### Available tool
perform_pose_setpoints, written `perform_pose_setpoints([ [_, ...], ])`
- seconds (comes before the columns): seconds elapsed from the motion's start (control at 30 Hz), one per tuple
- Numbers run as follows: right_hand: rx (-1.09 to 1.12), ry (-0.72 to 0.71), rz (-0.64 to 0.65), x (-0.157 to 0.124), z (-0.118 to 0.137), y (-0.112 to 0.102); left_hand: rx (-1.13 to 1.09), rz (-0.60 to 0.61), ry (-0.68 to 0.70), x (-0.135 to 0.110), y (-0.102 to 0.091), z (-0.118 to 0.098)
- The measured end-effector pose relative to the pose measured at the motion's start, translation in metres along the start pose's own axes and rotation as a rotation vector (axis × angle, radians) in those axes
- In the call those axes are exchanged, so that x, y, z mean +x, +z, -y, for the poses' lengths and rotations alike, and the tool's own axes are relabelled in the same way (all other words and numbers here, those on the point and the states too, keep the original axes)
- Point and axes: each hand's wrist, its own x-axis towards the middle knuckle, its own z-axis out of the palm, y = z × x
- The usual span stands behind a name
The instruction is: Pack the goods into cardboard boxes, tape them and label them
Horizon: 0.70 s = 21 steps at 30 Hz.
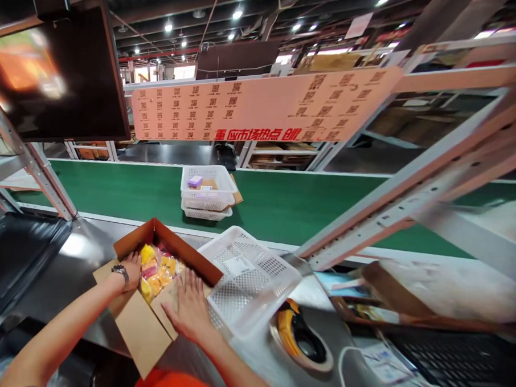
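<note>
Fingers outstretched, a person's left hand (132, 270) and right hand (192, 308) are resting flat at opposite sides of a cardboard box (192, 255), seemingly steadying it around bagged goods (161, 275).

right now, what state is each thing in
box: open, flaps spread
packets: in box
left hand: open, touching box
right hand: open, on box
near basket: holding label
far baskets: stacked, top one loaded
tape dispenser: lying down
belt: motion unclear
lights: lit
screen: on/off unclear
</note>
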Motion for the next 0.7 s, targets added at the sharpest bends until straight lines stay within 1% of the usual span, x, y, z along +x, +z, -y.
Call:
perform_pose_setpoints([
  [0.07, 0.020, 0.007, -0.015, 0.000, -0.002, 0.003, 0.013, 0.012, -0.025, 0.002, -0.012, -0.004],
  [0.1, 0.028, 0.010, -0.024, 0.000, -0.003, 0.005, 0.006, -0.020, -0.028, 0.001, -0.022, -0.003],
  [0.13, 0.036, 0.013, -0.032, 0.001, -0.004, 0.008, -0.012, -0.091, -0.027, 0.000, -0.034, 0.001],
  [0.17, 0.043, 0.012, -0.042, 0.001, -0.004, 0.010, -0.037, -0.196, -0.029, -0.002, -0.046, 0.008],
  [0.23, 0.057, 0.004, -0.058, 0.002, -0.005, 0.011, -0.101, -0.442, -0.084, -0.004, -0.071, 0.026],
  [0.27, 0.063, -0.001, -0.061, 0.002, -0.004, 0.011, -0.140, -0.516, -0.139, -0.004, -0.081, 0.035],
  [0.3, 0.069, -0.004, -0.060, 0.002, -0.004, 0.009, -0.185, -0.529, -0.197, -0.005, -0.088, 0.043],
  [0.33, 0.074, -0.001, -0.053, 0.002, -0.003, 0.006, -0.237, -0.488, -0.244, -0.006, -0.092, 0.047],
  [0.37, 0.077, 0.007, -0.043, 0.002, -0.001, 0.003, -0.290, -0.412, -0.261, -0.008, -0.092, 0.048],
  [0.4, 0.078, 0.019, -0.031, 0.001, 0.001, 0.000, -0.333, -0.319, -0.240, -0.011, -0.089, 0.046],
  [0.47, 0.073, 0.038, -0.009, 0.001, 0.004, -0.006, -0.351, -0.149, -0.119, -0.021, -0.078, 0.030],
  [0.53, 0.056, 0.037, 0.012, 0.000, 0.007, -0.010, -0.265, -0.005, -0.005, -0.034, -0.067, 0.010],
  [0.6, 0.030, 0.024, 0.031, 0.000, 0.008, -0.015, -0.148, 0.146, 0.050, -0.045, -0.061, -0.003],
  [0.63, 0.018, 0.019, 0.041, 0.000, 0.007, -0.017, -0.110, 0.212, 0.069, -0.050, -0.061, -0.005],
  [0.7, 0.006, 0.012, 0.067, 0.000, 0.004, -0.023, -0.084, 0.339, 0.135, -0.059, -0.064, 0.003],
])
